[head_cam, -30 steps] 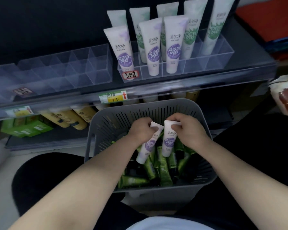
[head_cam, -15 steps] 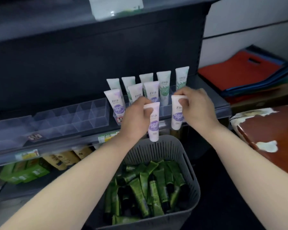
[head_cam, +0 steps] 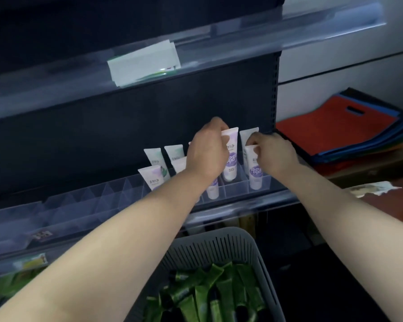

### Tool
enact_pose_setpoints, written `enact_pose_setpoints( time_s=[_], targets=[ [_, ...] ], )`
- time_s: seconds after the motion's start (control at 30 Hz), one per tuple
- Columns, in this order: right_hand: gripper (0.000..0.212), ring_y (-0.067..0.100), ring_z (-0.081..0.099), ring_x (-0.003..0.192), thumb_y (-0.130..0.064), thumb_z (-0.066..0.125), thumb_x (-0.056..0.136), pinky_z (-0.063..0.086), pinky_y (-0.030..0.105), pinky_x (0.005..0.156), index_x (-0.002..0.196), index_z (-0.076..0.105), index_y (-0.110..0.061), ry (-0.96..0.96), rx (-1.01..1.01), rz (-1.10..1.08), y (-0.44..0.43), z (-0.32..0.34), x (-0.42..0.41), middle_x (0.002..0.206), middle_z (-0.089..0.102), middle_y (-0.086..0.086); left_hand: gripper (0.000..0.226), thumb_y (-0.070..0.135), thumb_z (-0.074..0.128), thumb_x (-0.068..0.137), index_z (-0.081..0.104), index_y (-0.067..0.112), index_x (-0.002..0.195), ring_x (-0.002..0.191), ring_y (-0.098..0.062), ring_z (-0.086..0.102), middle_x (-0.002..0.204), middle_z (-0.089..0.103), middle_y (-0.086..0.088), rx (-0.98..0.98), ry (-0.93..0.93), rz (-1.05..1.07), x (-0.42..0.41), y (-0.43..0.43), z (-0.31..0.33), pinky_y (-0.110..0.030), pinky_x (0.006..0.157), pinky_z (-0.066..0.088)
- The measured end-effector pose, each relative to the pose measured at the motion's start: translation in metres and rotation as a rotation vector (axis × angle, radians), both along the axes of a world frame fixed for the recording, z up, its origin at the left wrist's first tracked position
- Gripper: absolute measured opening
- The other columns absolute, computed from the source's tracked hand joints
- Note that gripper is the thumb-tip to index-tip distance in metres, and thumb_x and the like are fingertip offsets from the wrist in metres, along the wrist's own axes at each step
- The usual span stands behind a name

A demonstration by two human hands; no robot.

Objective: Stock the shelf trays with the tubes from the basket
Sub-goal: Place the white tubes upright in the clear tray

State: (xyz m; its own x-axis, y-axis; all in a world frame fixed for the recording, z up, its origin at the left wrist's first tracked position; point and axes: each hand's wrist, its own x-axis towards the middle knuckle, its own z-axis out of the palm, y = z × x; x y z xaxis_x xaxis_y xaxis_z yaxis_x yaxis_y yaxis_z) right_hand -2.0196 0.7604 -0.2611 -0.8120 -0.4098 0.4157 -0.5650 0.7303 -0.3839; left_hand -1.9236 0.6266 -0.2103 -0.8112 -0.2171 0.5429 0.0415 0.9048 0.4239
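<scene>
My left hand [head_cam: 207, 152] pinches the top of a white tube with a purple label [head_cam: 230, 159], held upright with its cap down in the clear divided shelf tray [head_cam: 236, 190]. My right hand [head_cam: 272, 153] pinches a second purple-label tube [head_cam: 255, 173] standing in the tray's front right compartment. Several white tubes [head_cam: 153, 175] with purple or green labels stand in the tray to the left, some hidden behind my left hand. The grey slotted basket [head_cam: 219, 247] sits below, holding several green tubes [head_cam: 209, 296].
A second clear divided tray [head_cam: 63, 210] stretches along the shelf to the left. Another shelf with a white label [head_cam: 144, 62] overhangs above. Red and blue bags [head_cam: 342, 126] lie stacked at right. Green packs [head_cam: 9, 284] sit on the lower shelf.
Both hands lifted a purple-label tube each out of the basket and carried them up and forward to the shelf tray. The tubes now sit in the tray's compartments.
</scene>
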Motion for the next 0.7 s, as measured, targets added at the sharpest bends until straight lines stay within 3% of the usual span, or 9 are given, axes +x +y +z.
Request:
enact_pose_setpoints(
  time_s=[0.27,0.43,0.57,0.7],
  targets=[
    [0.037,0.03,0.053,0.1,0.0,0.053,0.082,0.038,0.036,0.073,0.111,0.06,-0.022,0.096,0.077,0.019,0.001,-0.002,-0.013,0.104,0.064,0.004,0.015,0.013,0.054,0.091,0.055,0.011,0.106,0.09,-0.027,0.053,0.091,0.064,-0.007,-0.334,-0.095,0.044,-0.038,0.004,-0.004,-0.035,0.068,0.041],
    [0.038,0.03,0.05,0.101,-0.001,0.054,0.083,0.031,0.033,0.07,0.115,0.06,-0.019,0.166,0.068,0.014,0.007,-0.003,-0.014,0.107,0.063,0.006,0.021,0.011,0.056,0.088,0.052,0.013,0.109,0.095,-0.029,0.054,0.098,0.065,-0.007,-0.377,-0.269,0.058,-0.053,0.003,-0.008,-0.033,0.068,0.035],
    [0.032,0.035,0.051,0.089,0.001,0.063,0.073,0.03,0.033,0.062,0.102,0.066,-0.014,0.298,-0.006,-0.036,0.014,-0.007,-0.009,0.096,0.062,0.011,0.017,0.011,0.054,0.09,0.051,0.013,0.106,0.089,-0.029,0.058,0.094,0.065,-0.007,-0.362,-0.332,0.061,-0.056,0.001,-0.015,-0.035,0.076,0.041],
    [0.032,0.036,0.053,0.083,0.005,0.07,0.065,0.03,0.032,0.059,0.092,0.068,-0.012,0.341,-0.003,-0.05,0.019,-0.015,0.001,0.09,0.06,0.013,0.019,0.005,0.05,0.087,0.048,0.014,0.104,0.082,-0.028,0.06,0.09,0.066,-0.005,-0.423,-0.406,0.087,-0.058,-0.001,-0.019,-0.036,0.08,0.035]
  ],
)
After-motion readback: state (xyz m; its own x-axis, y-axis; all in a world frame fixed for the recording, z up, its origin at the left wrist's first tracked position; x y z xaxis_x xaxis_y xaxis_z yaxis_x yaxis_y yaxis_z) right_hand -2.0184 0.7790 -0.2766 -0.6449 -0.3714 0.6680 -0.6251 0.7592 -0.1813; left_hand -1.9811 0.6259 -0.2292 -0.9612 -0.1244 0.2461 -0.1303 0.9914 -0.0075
